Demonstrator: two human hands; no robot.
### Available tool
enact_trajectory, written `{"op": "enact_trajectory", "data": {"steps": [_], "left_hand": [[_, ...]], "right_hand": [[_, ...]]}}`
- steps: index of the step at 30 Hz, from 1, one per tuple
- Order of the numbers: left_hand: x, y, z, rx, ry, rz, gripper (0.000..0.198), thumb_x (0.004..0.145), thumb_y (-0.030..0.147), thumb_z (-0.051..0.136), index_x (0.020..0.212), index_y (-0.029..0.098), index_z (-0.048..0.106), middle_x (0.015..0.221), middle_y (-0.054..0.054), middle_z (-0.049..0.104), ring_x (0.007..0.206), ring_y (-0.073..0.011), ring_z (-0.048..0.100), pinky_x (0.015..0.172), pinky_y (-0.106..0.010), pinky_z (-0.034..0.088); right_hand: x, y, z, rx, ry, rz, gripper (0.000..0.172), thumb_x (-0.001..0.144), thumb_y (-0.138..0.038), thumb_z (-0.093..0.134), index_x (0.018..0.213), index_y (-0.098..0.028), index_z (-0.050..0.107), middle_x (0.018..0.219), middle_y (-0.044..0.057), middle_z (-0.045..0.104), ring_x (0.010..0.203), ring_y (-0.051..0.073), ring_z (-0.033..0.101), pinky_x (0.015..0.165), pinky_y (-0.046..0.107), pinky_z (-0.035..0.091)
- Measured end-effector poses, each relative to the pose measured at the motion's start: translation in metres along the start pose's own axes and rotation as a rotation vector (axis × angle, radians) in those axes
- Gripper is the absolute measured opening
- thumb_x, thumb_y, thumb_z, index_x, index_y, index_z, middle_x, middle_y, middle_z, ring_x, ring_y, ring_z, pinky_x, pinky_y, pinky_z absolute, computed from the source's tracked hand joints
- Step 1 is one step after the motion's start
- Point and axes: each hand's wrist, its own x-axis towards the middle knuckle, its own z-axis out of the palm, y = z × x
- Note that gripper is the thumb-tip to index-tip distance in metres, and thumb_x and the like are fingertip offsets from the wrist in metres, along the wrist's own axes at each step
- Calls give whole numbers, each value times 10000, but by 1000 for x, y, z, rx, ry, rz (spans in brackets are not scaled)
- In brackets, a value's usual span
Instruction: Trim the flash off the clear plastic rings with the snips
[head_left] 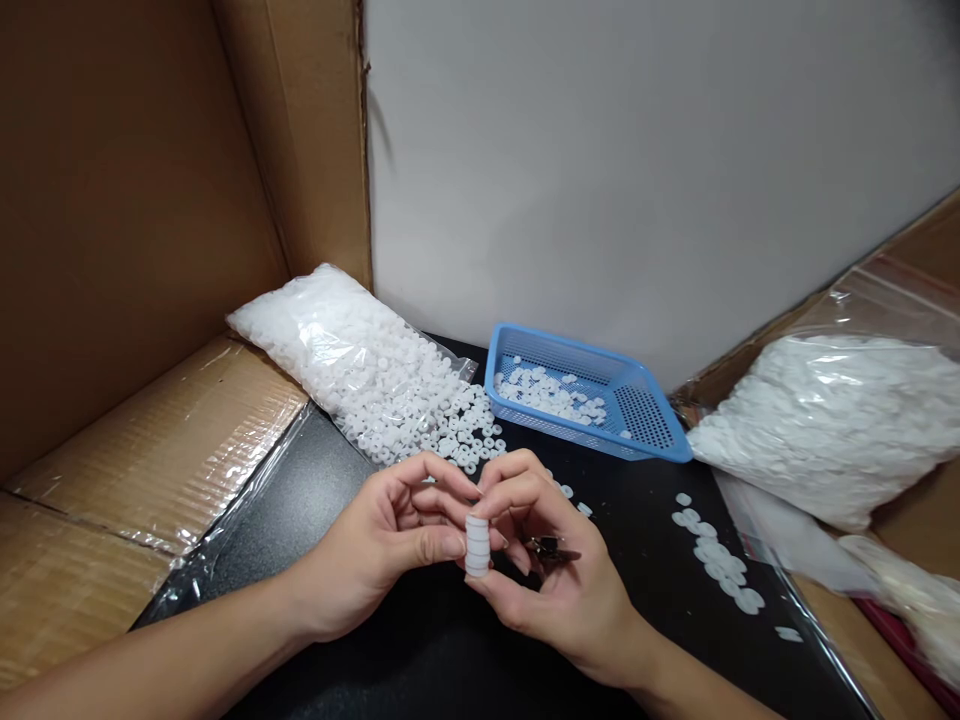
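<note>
Between my two hands is a short stack of white plastic rings (477, 546), standing upright above the black table. My left hand (397, 540) pinches it from the left with thumb and fingers. My right hand (551, 565) holds the same stack, thumb at the bottom and a fingertip at the top. A small dark metal tool (553, 549) is tucked in my right palm; its kind is partly hidden by the fingers. Just beyond my hands, loose white rings (469, 425) spill from a clear plastic bag (330, 340).
A blue perforated basket (645, 452) with flat white discs stands at the back. Several white discs (720, 560) lie in a row on the black table (637, 640) at right. Another full plastic bag (832, 430) leans at the right. Cardboard (112, 440) borders the left; a pale wall (600, 150) rises behind.
</note>
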Motion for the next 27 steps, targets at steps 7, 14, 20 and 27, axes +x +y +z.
{"op": "enact_trajectory", "data": {"steps": [7,14,20,27], "left_hand": [[0,0,-1,-6,7,-11,244,767,130,852,935,171,680,804,-1,772,739,-97,713,693,-172,538],[-2,1,1,-6,-11,-14,262,762,121,850,936,167,659,818,-5,759,731,-99,701,673,-180,530],[-3,1,1,6,-51,-34,260,819,212,822,1016,184,654,876,-47,800,871,-168,752,817,-266,555],[-1,1,1,-20,59,-35,271,751,145,864,946,167,677,704,5,766,697,-117,722,679,-196,556]], "right_hand": [[0,1,1,2,-13,-10,383,791,-81,690,1064,-337,604,1062,-23,470,623,52,437,516,202,371],[0,0,2,30,-23,11,368,790,-76,686,1040,-333,603,1065,-22,476,625,55,430,516,198,371],[0,2,3,19,9,-4,365,783,-73,696,1029,-329,612,1054,-22,479,645,63,480,522,201,401],[0,3,-2,-233,68,-207,329,808,-149,807,1061,-278,642,1037,6,591,602,72,490,476,197,420]]}}
